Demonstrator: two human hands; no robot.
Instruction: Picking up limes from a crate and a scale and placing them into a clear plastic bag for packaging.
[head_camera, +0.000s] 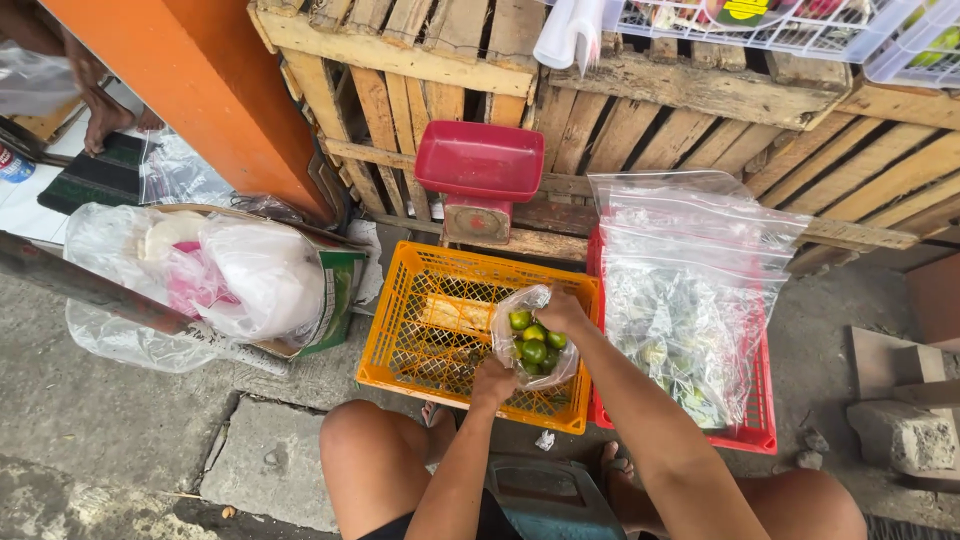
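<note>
A small clear plastic bag (507, 345) with several green limes (535, 349) inside hangs over an orange plastic crate (403, 340). My left hand (493, 382) grips the bag at its lower left side. My right hand (562, 311) pinches the bag's open top edge on the right. Just beyond the crate stands a red weighing scale (480, 178) with an empty red pan.
A red crate (745, 437) on the right holds large clear bags with more limes (690, 300). Wooden pallets (640, 110) rise behind. A box with plastic bags (225, 270) lies left, beside an orange post (215, 85). Concrete blocks (905, 425) sit right. Another person's foot (100, 115) shows top left.
</note>
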